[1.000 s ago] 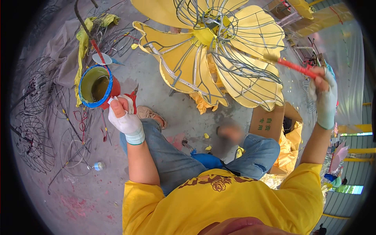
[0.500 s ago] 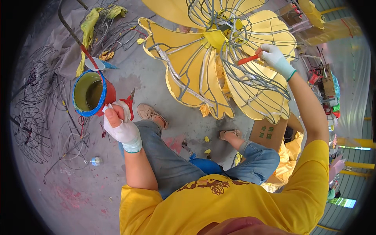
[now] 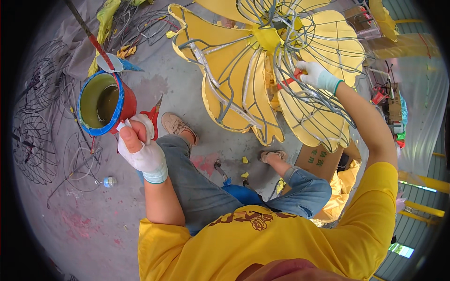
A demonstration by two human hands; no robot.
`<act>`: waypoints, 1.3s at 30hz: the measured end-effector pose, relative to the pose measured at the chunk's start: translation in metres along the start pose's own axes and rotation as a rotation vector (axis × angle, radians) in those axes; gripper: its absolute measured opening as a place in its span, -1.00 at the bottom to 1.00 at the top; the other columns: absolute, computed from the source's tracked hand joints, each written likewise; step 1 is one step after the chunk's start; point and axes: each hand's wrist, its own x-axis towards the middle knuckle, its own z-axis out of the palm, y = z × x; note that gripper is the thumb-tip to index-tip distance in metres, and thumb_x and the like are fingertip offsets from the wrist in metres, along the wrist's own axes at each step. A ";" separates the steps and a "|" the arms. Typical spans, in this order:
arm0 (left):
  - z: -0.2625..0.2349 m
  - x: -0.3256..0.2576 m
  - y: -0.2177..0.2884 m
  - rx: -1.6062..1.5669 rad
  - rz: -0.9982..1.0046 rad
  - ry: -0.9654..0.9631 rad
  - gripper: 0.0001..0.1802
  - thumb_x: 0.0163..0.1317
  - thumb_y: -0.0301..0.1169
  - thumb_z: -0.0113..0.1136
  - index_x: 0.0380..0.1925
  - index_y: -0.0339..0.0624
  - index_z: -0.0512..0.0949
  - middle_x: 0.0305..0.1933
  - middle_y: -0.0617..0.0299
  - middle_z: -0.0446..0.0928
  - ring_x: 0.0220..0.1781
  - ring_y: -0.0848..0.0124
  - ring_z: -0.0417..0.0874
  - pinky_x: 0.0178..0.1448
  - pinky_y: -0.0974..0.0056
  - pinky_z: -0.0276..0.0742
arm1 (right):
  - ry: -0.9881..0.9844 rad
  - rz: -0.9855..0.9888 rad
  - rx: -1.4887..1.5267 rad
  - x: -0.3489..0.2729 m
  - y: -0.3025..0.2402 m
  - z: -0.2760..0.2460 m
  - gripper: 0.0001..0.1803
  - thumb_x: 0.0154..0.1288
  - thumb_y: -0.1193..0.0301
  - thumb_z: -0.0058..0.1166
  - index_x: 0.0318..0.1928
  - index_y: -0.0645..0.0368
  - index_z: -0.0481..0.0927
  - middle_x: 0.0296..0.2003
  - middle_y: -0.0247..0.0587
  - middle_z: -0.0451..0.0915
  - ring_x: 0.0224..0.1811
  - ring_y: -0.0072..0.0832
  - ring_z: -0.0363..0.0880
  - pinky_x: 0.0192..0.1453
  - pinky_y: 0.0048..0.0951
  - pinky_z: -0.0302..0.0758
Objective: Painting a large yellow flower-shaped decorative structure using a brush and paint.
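Note:
My left hand (image 3: 144, 157), in a white glove with bare fingertips, is closed on the side of a red paint pot (image 3: 128, 99) with a blue rim. Murky liquid lies inside the tilted pot. A red-handled pair of scissors (image 3: 153, 114) shows beside that hand; whether it is held I cannot tell. My right hand (image 3: 318, 76), also gloved, grips a red-handled brush (image 3: 287, 83) pointing left. Its tip is hidden among grey wires over a large yellow fabric flower (image 3: 228, 89). Bent wires (image 3: 307, 105) run along the petals from a yellow centre.
Wire frames (image 3: 35, 140) and grey plastic sheeting lie on the left floor. A painted rod (image 3: 89, 35) slants behind the pot. A plastic bottle (image 3: 108, 181) stands farther down. Beneath the flower, a cardboard box (image 3: 318, 161) holds yellow cloth. A blue seat (image 3: 243, 194) shows between my legs.
The view has shifted slightly, moving the flower right and down. My right hand with the brush has moved left, nearer the flower's centre. My left hand still holds the pot.

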 end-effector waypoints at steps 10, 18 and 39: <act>-0.005 -0.002 0.000 0.038 -0.014 -0.002 -0.48 0.32 -0.09 -0.16 -0.75 -0.11 0.07 -0.71 0.34 0.05 -0.61 0.49 0.06 -0.45 0.35 -0.06 | 0.030 0.048 -0.464 0.025 -0.018 0.014 -0.77 0.18 0.38 -0.09 -0.17 0.21 0.37 -0.38 0.05 0.58 -0.30 -0.06 0.56 -0.19 -0.18 0.46; -0.007 -0.003 -0.002 0.042 -0.003 0.012 -0.47 0.31 -0.09 -0.16 -0.76 -0.14 0.09 -0.70 0.31 0.07 -0.61 0.48 0.07 -0.45 0.35 -0.05 | -0.085 0.171 -0.691 0.031 -0.036 0.019 -0.78 0.28 0.34 -0.24 -0.17 0.22 0.29 -0.43 0.07 0.59 -0.35 -0.04 0.59 -0.28 -0.11 0.48; -0.016 -0.004 -0.004 0.076 -0.035 -0.012 -0.46 0.30 -0.07 -0.15 -0.76 -0.14 0.10 -0.69 0.32 0.07 -0.60 0.48 0.11 -0.48 0.36 -0.06 | -0.160 0.061 -0.701 0.008 -0.044 0.010 -0.83 0.16 0.42 -0.14 -0.25 0.16 0.47 -0.39 -0.01 0.60 -0.34 -0.13 0.59 -0.24 -0.23 0.49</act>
